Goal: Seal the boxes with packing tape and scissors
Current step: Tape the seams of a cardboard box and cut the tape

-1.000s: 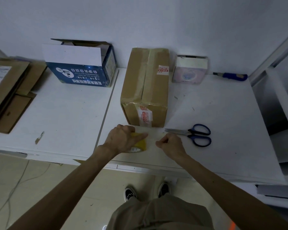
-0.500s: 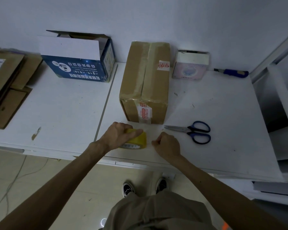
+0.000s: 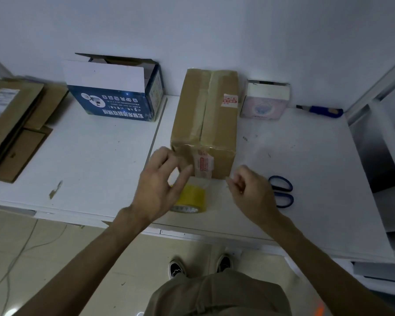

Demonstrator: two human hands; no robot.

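- At the near edge of the bench (image 3: 89,160), the tape roll (image 3: 192,198) is lying just before the brown box (image 3: 205,115), with the left hand (image 3: 160,188) hovering above it, fingers spread, gripping nothing.
- The right hand (image 3: 249,190) is curling, seemingly pinching the tape end (image 3: 206,184).
- Tape is probably being drawn out; next the strip needs laying along the seam, then cutting with the scissors (image 3: 282,192).
- The brown box is sitting closed and the blue box (image 3: 114,96) is standing open, contents hidden.

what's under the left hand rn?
A yellow tape roll on the table, beneath the left hand. The hand covers the roll's left side; whether they touch can't be told.
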